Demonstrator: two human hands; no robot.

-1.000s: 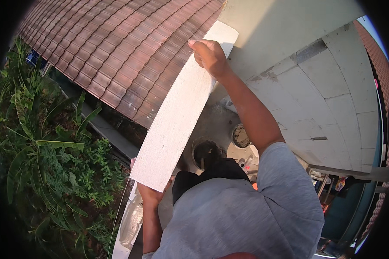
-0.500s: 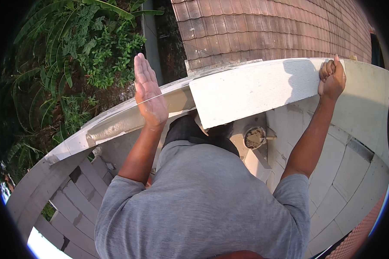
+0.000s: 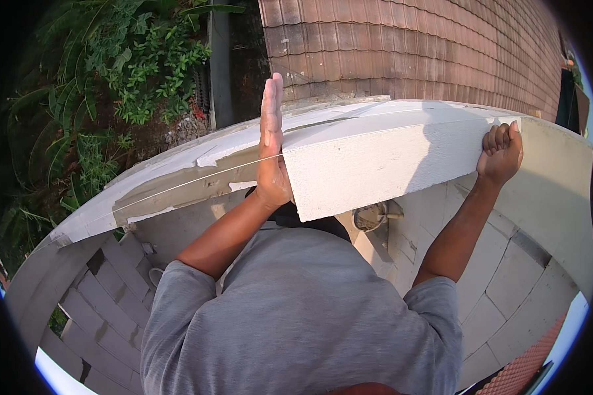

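White block (image 3: 382, 158): long and rectangular, it is placed lengthwise along the top of the curved-looking wall (image 3: 82, 214), between the two hands; its underside is hidden, so its contact there cannot be told. A shadow is cast across its right part.
Left hand (image 3: 272, 148): it is held flat and upright at the block's left end, with the fingers straight and together, pointed toward the roof; nothing is gripped by it.
Right hand (image 3: 501, 155): it is set at the block's right end, with the fingers curled in and the thumb extended; whether the block is clamped by them cannot be told.
String (image 3: 197, 176): it is stretched thinly over the wall's left part, up to the left hand.
Mortar (image 3: 168, 196): it is spread in a grey-brown strip on the wall, left of the left hand.
Bucket (image 3: 369, 217): it is seen below the block, partly covered by it.
Tiled roof (image 3: 402, 56): it is seen beyond the wall, with green plants (image 3: 145, 89) at its left.
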